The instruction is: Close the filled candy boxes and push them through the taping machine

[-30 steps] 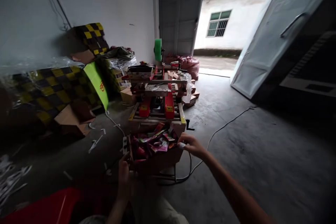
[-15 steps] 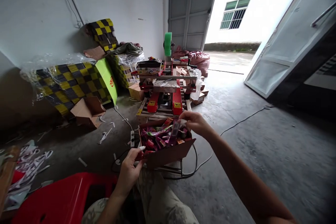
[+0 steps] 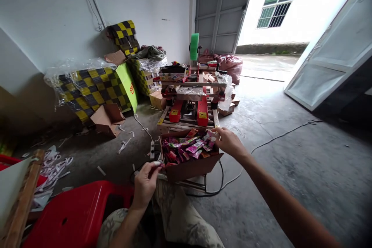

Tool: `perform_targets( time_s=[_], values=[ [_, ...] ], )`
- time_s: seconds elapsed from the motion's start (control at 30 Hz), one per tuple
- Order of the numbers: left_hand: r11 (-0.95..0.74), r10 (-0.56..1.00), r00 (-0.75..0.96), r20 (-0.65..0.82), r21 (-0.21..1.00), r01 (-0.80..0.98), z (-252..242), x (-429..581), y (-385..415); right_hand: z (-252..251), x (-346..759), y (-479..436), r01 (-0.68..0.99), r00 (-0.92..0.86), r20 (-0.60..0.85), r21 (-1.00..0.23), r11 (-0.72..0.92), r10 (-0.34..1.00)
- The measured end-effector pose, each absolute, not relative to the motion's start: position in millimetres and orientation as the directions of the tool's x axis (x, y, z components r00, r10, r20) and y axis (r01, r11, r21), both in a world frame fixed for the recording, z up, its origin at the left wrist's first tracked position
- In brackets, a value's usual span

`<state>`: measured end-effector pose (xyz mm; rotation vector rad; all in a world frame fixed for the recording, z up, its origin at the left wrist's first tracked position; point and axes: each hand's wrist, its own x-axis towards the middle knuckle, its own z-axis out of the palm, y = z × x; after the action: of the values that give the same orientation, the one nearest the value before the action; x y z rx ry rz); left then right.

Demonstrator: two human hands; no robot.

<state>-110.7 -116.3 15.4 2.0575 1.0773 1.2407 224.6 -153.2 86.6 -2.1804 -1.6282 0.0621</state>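
Observation:
An open cardboard box (image 3: 194,170) stands in front of me, filled with small shiny packets (image 3: 195,146), mostly purple and pink with some red and orange. At its near left corner is my left hand (image 3: 146,182), thumb and index finger pinched together; a white cover shows on a fingertip. Something small and reddish is at that pinch, too small to name. Over the far right corner of the box, my right hand (image 3: 231,142) has its fingers closed beside the purple packets. What lies between those fingertips is unclear.
Behind the box stands a red carton-sealing machine (image 3: 190,110) with a green tape roll (image 3: 194,46). A red stool (image 3: 72,213) is at lower left. Cables and a power strip (image 3: 152,150) lie on the floor. Yellow-and-black stacks (image 3: 93,89) line the wall.
My right hand has moved slightly right, towards the box's corner; the purple packet held upright before no longer stands up from the pile. My left hand stays at the near left corner. The view has turned left.

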Motion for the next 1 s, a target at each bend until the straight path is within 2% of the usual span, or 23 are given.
perform_targets(
  time_s=[0.13, 0.23, 0.3, 0.37, 0.43, 0.5, 0.57, 0.67, 0.77, 0.9, 1.0],
  values=[
    [-0.549, 0.832, 0.107, 0.545, 0.781, 0.298, 65.9, -102.1, -101.4, 76.3, 233.5, -153.9, 0.831, 0.342, 0.131, -0.504, -0.235, 0.931],
    [-0.535, 0.844, 0.019, 0.535, 0.84, 0.088, 97.3, -72.9, -91.6, 68.0, 233.7, -150.9, 0.773, 0.321, 0.094, -0.601, -0.203, 0.942],
    [-0.511, 0.851, 0.116, 0.512, 0.859, -0.035, 105.5, -49.9, -84.9, 63.7, 233.3, -148.8, 0.753, 0.324, 0.089, -0.627, -0.199, 0.942],
    [-0.527, 0.802, 0.336, 0.493, 0.85, 0.011, 104.1, -34.0, -77.8, 60.3, 234.8, -147.6, 0.736, 0.327, 0.078, -0.646, -0.202, 0.942],
    [-0.652, 0.696, 0.532, 0.482, 0.734, 0.187, 97.8, -31.1, -71.1, 57.6, 239.2, -147.6, 0.709, 0.303, 0.063, -0.681, -0.181, 0.951],
    [-0.785, 0.596, 0.623, 0.507, 0.53, 0.32, 91.4, -40.5, -65.0, 56.0, 245.8, -147.8, 0.654, 0.239, 0.039, -0.745, -0.131, 0.97],
    [-0.858, 0.504, 0.685, 0.526, 0.397, 0.327, 87.1, -54.7, -59.3, 56.6, 252.8, -146.4, 0.557, 0.148, -0.003, -0.826, -0.086, 0.989],
    [-0.916, 0.356, 0.839, 0.411, 0.332, 0.225, 83.6, -66.4, -51.4, 62.4, 259.0, -137.6, 0.41, -0.038, -0.137, -0.905, -0.109, 0.99],
    [-0.951, 0.205, 0.959, 0.194, 0.273, 0.148, 80.5, -57.5, -44.9, 72.9, 255.7, -120.7, 0.495, -0.204, -0.205, -0.865, -0.08, 0.957],
    [-0.967, 0.091, 0.996, 0.008, 0.238, 0.086, 72.2, -29.9, -39.5, 83.2, 237.8, -95.2, 0.765, -0.377, -0.277, -0.631, 0.129, 0.884],
    [-0.97, 0.045, 0.995, -0.093, 0.235, 0.066, 58.9, -9.3, -37.5, 77.8, 221.0, -80.6, 0.865, -0.391, -0.421, -0.473, 0.17, 0.819]
  ],
)
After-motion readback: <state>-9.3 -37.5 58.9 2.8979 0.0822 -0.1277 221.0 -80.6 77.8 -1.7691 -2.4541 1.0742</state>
